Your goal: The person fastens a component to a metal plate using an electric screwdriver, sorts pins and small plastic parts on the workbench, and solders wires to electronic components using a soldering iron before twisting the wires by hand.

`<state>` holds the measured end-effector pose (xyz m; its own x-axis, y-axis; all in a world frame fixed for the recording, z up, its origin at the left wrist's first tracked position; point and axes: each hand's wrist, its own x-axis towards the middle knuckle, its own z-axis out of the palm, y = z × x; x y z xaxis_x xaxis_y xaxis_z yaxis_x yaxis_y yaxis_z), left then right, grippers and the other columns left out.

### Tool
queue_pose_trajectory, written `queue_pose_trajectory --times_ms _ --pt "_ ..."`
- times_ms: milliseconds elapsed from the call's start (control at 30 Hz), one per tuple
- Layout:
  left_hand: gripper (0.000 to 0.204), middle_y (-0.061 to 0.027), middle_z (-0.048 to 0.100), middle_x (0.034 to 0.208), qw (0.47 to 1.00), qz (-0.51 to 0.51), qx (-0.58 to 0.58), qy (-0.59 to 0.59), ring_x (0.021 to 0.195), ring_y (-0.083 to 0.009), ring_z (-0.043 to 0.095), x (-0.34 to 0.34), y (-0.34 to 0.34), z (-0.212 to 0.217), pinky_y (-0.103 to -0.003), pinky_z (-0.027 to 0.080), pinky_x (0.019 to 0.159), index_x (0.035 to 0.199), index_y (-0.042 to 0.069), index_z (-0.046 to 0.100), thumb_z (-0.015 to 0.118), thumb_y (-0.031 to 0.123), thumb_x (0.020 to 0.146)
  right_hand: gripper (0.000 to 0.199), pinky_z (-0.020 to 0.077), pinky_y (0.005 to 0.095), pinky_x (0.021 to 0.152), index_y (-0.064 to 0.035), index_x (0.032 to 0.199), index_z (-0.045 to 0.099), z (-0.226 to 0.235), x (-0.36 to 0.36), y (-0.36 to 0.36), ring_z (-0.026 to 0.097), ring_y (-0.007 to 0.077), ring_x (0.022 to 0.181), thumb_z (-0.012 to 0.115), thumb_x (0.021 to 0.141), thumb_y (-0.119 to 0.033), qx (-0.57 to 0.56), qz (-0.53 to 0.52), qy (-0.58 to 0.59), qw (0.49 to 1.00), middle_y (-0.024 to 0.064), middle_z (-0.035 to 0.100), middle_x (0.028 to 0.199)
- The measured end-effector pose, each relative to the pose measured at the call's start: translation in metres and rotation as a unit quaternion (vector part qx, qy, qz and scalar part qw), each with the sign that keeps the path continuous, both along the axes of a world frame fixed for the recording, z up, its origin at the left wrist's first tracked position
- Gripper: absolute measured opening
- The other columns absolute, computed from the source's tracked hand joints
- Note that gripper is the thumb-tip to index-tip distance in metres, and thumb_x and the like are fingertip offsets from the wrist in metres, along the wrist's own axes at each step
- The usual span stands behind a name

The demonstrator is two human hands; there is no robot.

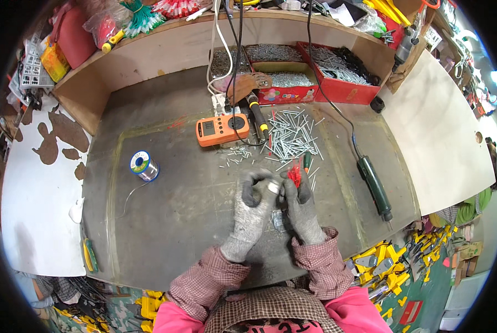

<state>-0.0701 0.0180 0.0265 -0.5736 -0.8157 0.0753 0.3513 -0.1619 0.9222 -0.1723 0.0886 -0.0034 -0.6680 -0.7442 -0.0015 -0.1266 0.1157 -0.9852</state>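
Fingers (304, 192) of the gloved right hand (302, 207) are closed around a small clump of red plastic pieces (295, 175), which shows above the fingertips; on the left hand (252, 210), also in a grey glove, they are curled in just beside it, blurred, and I cannot tell whether they hold anything

Largest is the grey bench (165, 227), both hands being over its nearer middle part. Along its far side stands a wooden shelf frame (159, 50), and in front of that are red boxes: a wide one (337, 94) on the right filled with long silvery pieces and some black ones, and a narrower one (307, 95) beside it, holding shorter silvery pieces. On the right lies a dark green electric screwdriver (374, 186) with its cord running upward. A loose pile of slim metal rods (293, 136) spreads beyond the hands. Left of this pile are an orange device (219, 130) with a small display and a round black dial, and a black-and-yellow handled tool (257, 115). Farther left, a spool of solder wire (144, 166) trails a thin strand across the bench. Green-and-yellow handles (89, 255) lie at the left edge. Smallest are the short metal pins (237, 157) scattered below the orange device
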Motion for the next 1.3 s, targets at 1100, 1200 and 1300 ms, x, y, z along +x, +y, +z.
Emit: queue_pose_trajectory --times_ms 1100,1200,1300 --pt "0.051 -0.015 0.066 0.123 0.954 -0.281 0.071 -0.074 0.116 -0.0202 0.06 0.028 -0.046 0.014 -0.032 0.046 0.101 0.134 -0.003 0.054 0.06 0.032 0.098 0.034 0.0354 0.0219 0.053 -0.0069 0.106 0.059 0.002 0.011 0.022 0.044 0.005 0.06 0.056 0.1 -0.04 0.045 0.237 -0.255 0.936 -0.0045 0.049 0.071" --pt "0.047 -0.0147 0.065 0.124 0.946 -0.298 0.036 -0.121 0.117 -0.0202 0.059 0.027 -0.05 0.014 -0.034 0.046 0.102 0.131 -0.003 0.057 0.058 0.031 0.099 0.033 0.0334 0.0213 0.051 -0.007 0.103 0.06 0.0 0.013 0.024 0.042 0.0044 0.057 0.056 0.1 -0.039 0.038 0.241 -0.24 0.94 -0.0052 0.048 0.068" --pt "0.042 -0.0143 0.065 0.124 0.96 -0.245 0.01 -0.138 0.117 -0.0207 0.06 0.03 -0.05 0.011 -0.036 0.046 0.103 0.127 -0.002 0.061 0.057 0.03 0.099 0.032 0.0337 0.0215 0.05 -0.0063 0.101 0.06 0.014 0.016 0.023 0.042 0.0046 0.056 0.056 0.1 -0.038 0.046 0.23 -0.232 0.944 -0.0052 0.048 0.068"
